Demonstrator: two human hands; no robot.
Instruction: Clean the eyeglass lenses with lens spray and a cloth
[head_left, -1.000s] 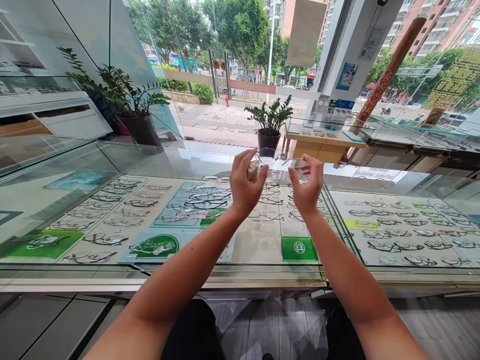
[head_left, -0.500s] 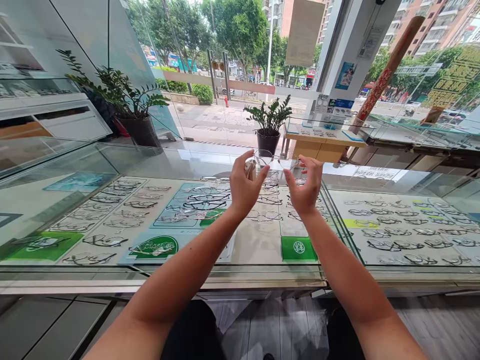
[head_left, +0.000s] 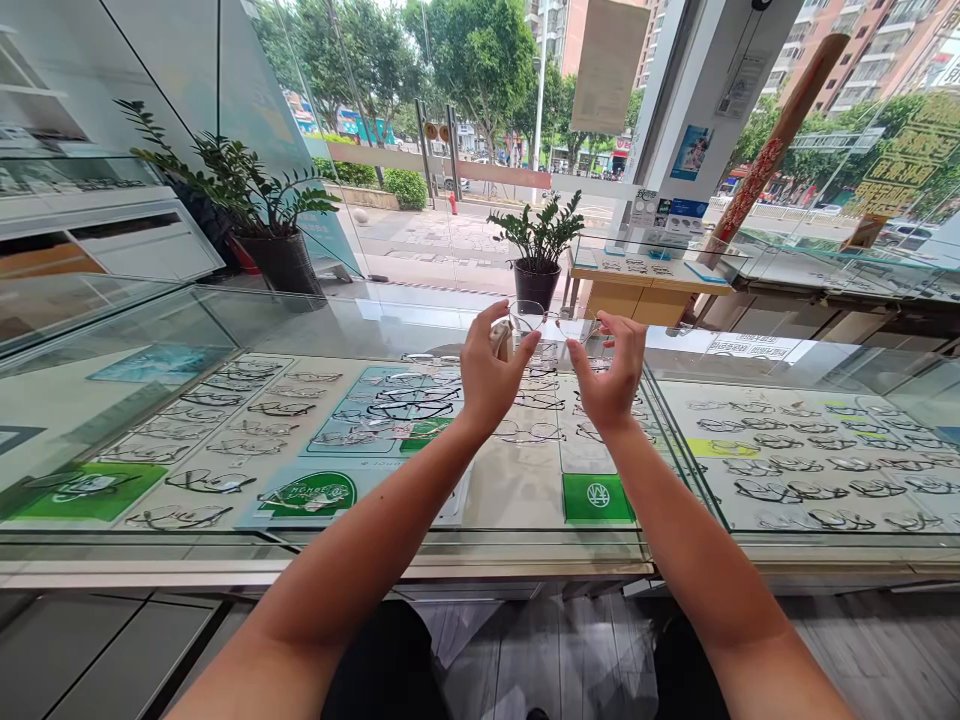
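Note:
A pair of thin-rimmed eyeglasses [head_left: 528, 318] is held up above the glass counter, its lenses facing away from me. My left hand [head_left: 489, 368] grips the left side of the frame between thumb and fingers. On the other side, my right hand [head_left: 609, 372] has its fingers curled at the right end of the frame. A small pale object [head_left: 501, 336] shows by my left fingers; I cannot make out what it is. Below both hands, rows of eyeglasses [head_left: 416, 408] lie inside the glass display case [head_left: 517, 550].
A green card [head_left: 598, 497] lies in the case near its front. More glasses [head_left: 791, 490] fill the section to the right. Beyond the counter stand a potted plant [head_left: 537, 285], a larger potted plant [head_left: 277, 262] and a wooden display table [head_left: 645, 300]. Large windows face the street.

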